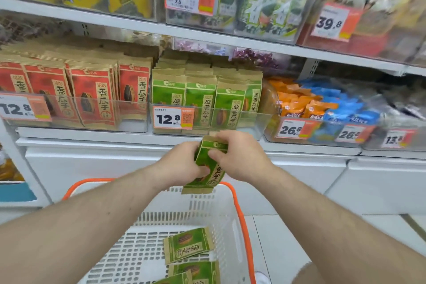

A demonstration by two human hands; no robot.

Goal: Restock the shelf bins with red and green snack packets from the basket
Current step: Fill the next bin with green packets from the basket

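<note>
Green packet (208,166) is held up between both hands, above the far rim of the basket (239,214) and just below the shelf edge. Left hand (182,163) grips its lower left side w/ fingers curled round the edge; right hand (239,157) pinches the top, thumb on the front near the logo. Packet is upright, tilted a bit, print facing the camera.

Step in hand, as I read it: 1 green packet lifted out and being squared up before it goes into the green bin (207,108), which sits directly above the hands. That bin looks nearly full, rows packed close, so the next move prob. calls for lifting the packet over the clear front wall and slotting it in at the front row, label forward, w/o knocking the price tag.

At least 3 more green packets (187,245) lie flat in the basket bottom, so the job isn't done. Red bin (76,99) to the left looks well stocked; no red packets visible in the basket.
</note>
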